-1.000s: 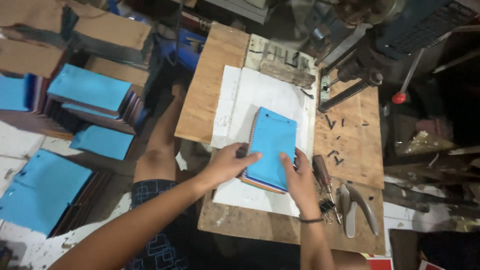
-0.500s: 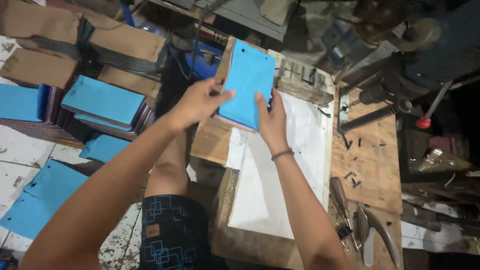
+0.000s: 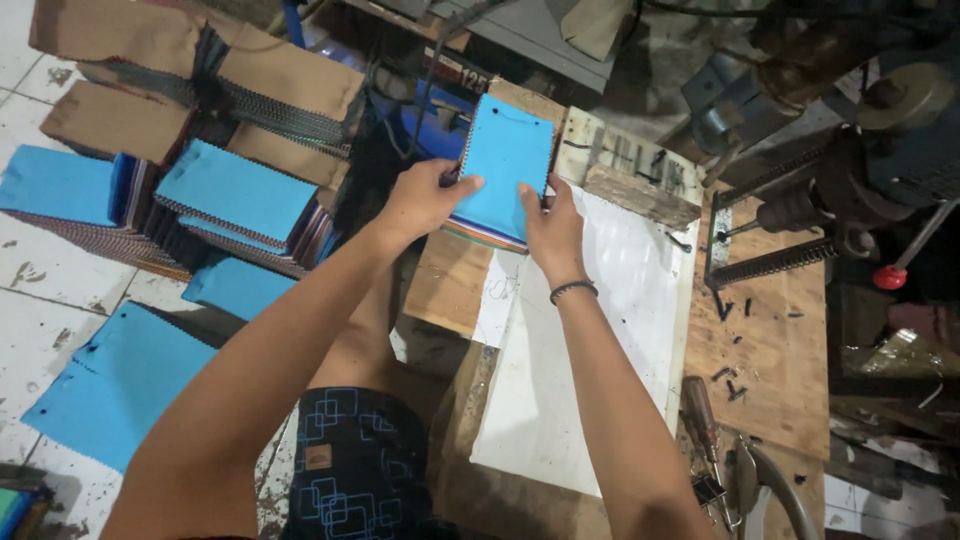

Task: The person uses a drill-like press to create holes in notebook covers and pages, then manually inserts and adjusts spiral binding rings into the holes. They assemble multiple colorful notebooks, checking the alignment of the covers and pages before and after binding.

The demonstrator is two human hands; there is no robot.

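I look down on a cluttered wooden surface [image 3: 770, 330] with a white sheet [image 3: 590, 340] laid over it. Both hands hold a swatch stack [image 3: 503, 172] with a blue cover, lifted just above the far edge of the sheet. My left hand [image 3: 425, 198] pinches the stack's left edge, thumb on top; my right hand [image 3: 552, 226] clamps the lower right corner, fingers under and thumb over (a grip from both sides that seems meant to keep the loose layers squared). A dark band circles the right wrist. A wooden block [image 3: 640, 196] lies just right of the stack. Beyond it stands a drill press [image 3: 830, 215]. On the floor to the left sit more blue stacks [image 3: 235, 195] and a brown bundle [image 3: 200, 75], well apart from the hands.
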